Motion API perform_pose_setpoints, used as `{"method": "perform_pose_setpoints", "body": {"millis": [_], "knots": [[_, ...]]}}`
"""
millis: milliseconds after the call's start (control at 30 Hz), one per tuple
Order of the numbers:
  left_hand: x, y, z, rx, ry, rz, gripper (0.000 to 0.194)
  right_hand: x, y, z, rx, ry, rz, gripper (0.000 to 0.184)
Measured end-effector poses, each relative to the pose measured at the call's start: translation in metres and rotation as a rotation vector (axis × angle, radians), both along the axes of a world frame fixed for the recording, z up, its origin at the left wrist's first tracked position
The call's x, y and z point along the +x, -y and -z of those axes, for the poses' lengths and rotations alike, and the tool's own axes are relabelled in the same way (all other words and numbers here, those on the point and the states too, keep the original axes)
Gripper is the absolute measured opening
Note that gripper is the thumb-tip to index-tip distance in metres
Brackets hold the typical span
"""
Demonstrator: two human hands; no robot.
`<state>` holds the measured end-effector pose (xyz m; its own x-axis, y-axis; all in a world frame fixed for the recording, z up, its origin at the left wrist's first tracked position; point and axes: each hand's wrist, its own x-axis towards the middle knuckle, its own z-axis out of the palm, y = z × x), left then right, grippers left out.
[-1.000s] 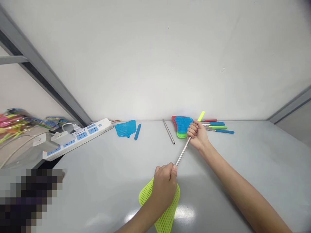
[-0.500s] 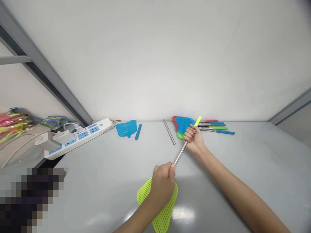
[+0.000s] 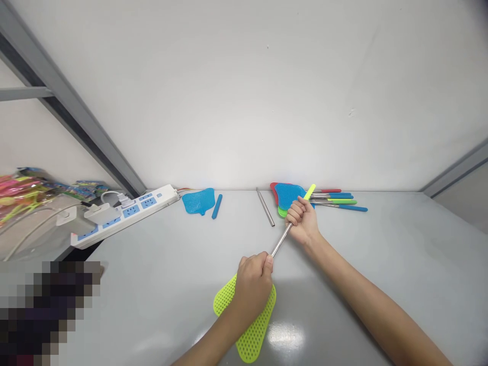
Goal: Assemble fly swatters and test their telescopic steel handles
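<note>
Both my hands are closed around one fly swatter [image 3: 256,336] with a yellow-green perforated head, a metal rod and a yellow-green grip. My left hand [image 3: 254,282] wraps the rod where it meets the head and covers part of the head. Farther up, my right hand [image 3: 303,219] grips the handle end, and the grip's tip sticks out above the fist. The rod slants up to the right between my fists. Behind my right hand lies a pile of swatters [image 3: 290,195] with red, blue and green heads, partly hidden by it.
A loose metal rod [image 3: 265,207], a blue grip [image 3: 217,207] and a blue swatter head [image 3: 199,202] lie along the wall. At the left are a power strip [image 3: 125,213] with plugs and colourful bagged items [image 3: 28,195]. A pixelated patch covers the lower left.
My hands and the yellow-green swatter have shifted very slightly left in view. Both grips stay closed, and the things on the table lie as before.
</note>
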<state>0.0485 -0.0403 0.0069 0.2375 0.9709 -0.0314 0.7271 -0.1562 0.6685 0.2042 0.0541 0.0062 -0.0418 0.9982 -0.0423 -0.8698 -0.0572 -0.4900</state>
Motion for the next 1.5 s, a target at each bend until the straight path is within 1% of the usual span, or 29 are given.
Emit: {"method": "perform_pose_setpoints", "body": {"millis": [233,500,667,833,933,1033,1200,1367,1500], "knots": [[0.000,-0.002,-0.003,-0.042,-0.007,-0.005,0.033,-0.001,0.004,0.007,0.053,-0.045,-0.019,0.037],[-0.001,-0.003,-0.002,-0.063,0.029,0.013,0.032,-0.001,0.007,0.014,0.025,-0.195,-0.031,0.037],[-0.001,-0.008,0.002,-0.118,0.079,0.039,0.033,-0.004,0.009,0.017,0.006,-0.311,-0.067,0.036],[-0.002,-0.008,0.002,-0.111,0.077,0.044,0.032,-0.003,0.009,0.018,-0.019,-0.351,-0.083,0.036],[-0.002,-0.010,0.002,-0.066,0.038,0.060,0.033,0.000,0.009,0.015,-0.026,-0.332,-0.084,0.034],[-0.004,-0.013,0.003,0.038,-0.008,0.090,0.034,0.005,0.012,0.009,-0.019,-0.283,-0.095,0.032],[-0.007,-0.017,0.002,0.184,-0.046,0.207,0.034,0.019,0.019,0.002,-0.004,-0.188,-0.101,0.027],[-0.010,-0.019,0.002,0.268,-0.108,0.261,0.034,0.035,0.019,0.006,-0.014,-0.144,-0.041,0.024],[-0.011,-0.020,0.002,0.305,-0.154,0.302,0.034,0.041,0.017,0.010,-0.028,-0.137,-0.010,0.022]]}}
